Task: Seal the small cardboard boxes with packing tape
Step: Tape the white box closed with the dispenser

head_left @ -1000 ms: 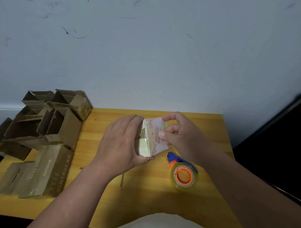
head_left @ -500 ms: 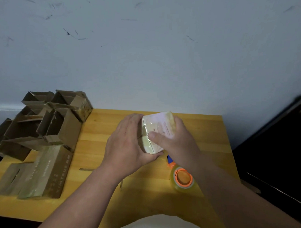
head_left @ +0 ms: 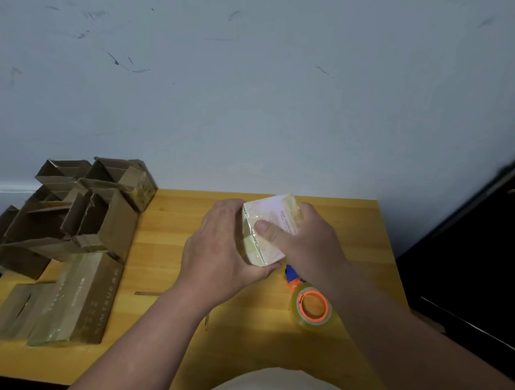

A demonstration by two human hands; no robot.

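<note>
Cardboard, wrapped in glossy clear tape, is what both hands hold in the middle of the frame: one small box (head_left: 266, 228), lifted a little above the yellow wooden table (head_left: 166, 250). On its pale upper face there is a white label with reddish print; I can make out only something like "2022" at the end of a line, the rest is too small and blurred to read.

Lower left of the frame lies one flat taped box (head_left: 71, 302) with pale letters along its side; they look like a brand name, but I cannot read them with certainty. Above it, at the left edge against the wall, stands a pile of open brown boxes (head_left: 83, 209), at least five, with flaps up; an exact count is not possible because they overlap.

One roll of clear packing tape (head_left: 312, 309) sits on the table in the lower right part, with an orange core and a blue and orange dispenser part (head_left: 292, 276) just behind it.

The left hand (head_left: 219, 254) is curled around the left side of the small box, with fingers over the far edge and thumb under the near corner. The right hand (head_left: 304, 240) grips the box from the right, its thumb (head_left: 271, 228) lying flat across the labelled face, the other fingers behind the box.
</note>
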